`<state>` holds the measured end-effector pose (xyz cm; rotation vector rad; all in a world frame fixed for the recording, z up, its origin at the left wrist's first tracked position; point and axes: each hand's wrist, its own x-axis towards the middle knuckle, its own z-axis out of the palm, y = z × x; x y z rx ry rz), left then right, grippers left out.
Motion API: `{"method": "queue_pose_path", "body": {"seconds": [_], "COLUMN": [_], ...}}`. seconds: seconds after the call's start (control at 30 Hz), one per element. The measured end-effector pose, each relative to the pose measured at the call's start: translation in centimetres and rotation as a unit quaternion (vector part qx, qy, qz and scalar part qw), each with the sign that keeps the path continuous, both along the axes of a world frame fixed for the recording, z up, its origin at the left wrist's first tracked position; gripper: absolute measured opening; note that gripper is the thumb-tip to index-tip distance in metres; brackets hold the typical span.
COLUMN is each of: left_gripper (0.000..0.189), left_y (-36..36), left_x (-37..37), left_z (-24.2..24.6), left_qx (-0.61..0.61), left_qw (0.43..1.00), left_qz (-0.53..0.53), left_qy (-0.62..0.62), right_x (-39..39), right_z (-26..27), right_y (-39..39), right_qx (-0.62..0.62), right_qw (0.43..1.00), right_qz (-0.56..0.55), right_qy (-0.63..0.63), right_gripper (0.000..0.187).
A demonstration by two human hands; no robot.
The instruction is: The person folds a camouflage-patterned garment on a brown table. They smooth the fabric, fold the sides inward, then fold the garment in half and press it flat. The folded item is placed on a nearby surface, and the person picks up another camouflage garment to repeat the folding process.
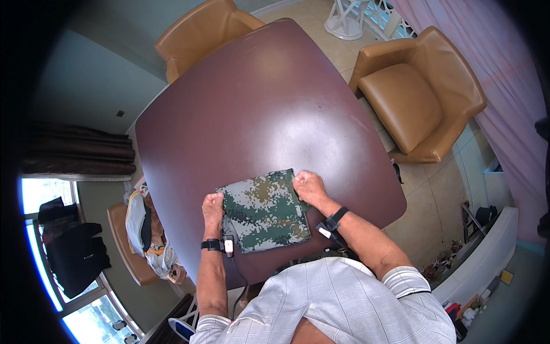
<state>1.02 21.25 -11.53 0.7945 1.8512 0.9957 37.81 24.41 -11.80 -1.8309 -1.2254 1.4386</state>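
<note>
A folded camouflage garment or cloth (266, 210) in green, grey and brown lies flat near the front edge of the dark red-brown table (223, 129). At its left side, my left hand (212, 208) pinches the edge, thumb uppermost. My right hand (310, 187) grips the upper right edge with curled fingers. The underside of the fold is hidden. Each wrist wears a black strap with a small white-and-red device; a cable runs down from the left device (229, 246).
Tan leather armchairs stand at the far left (197, 34) and right (408, 94) of the table. Another chair (120, 241) on the left bears heaped clothes (146, 228). Dark garments (77, 253) hang by the window. A pink curtain (485, 86) hangs at right.
</note>
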Motion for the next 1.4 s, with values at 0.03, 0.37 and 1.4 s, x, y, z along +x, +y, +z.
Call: {"method": "queue_pose_path", "body": {"seconds": [0.03, 0.37, 1.4], "left_gripper": [0.018, 0.047, 0.081], "left_y": [-0.2, -2.7, -10.3], "left_x": [-0.1, 5.1, 8.6], "left_z": [-0.1, 4.0, 1.3], "left_qx": [-0.002, 0.247, 0.17], "left_qw": [1.0, 0.828, 0.745], "left_qz": [0.003, -0.123, -0.401], "left_qy": [0.001, 0.489, 0.505], "right_x": [0.0, -0.2, -2.3], "right_z": [0.8, 5.8, 0.9], "right_y": [0.1, -0.2, 6.1], "right_qx": [-0.026, 0.365, 0.342], "right_qw": [1.0, 0.916, 0.82], "right_qz": [0.0, 0.072, 0.329], "right_qy": [0.015, -0.148, -0.321], "right_gripper": [0.023, 0.022, 0.075]}}
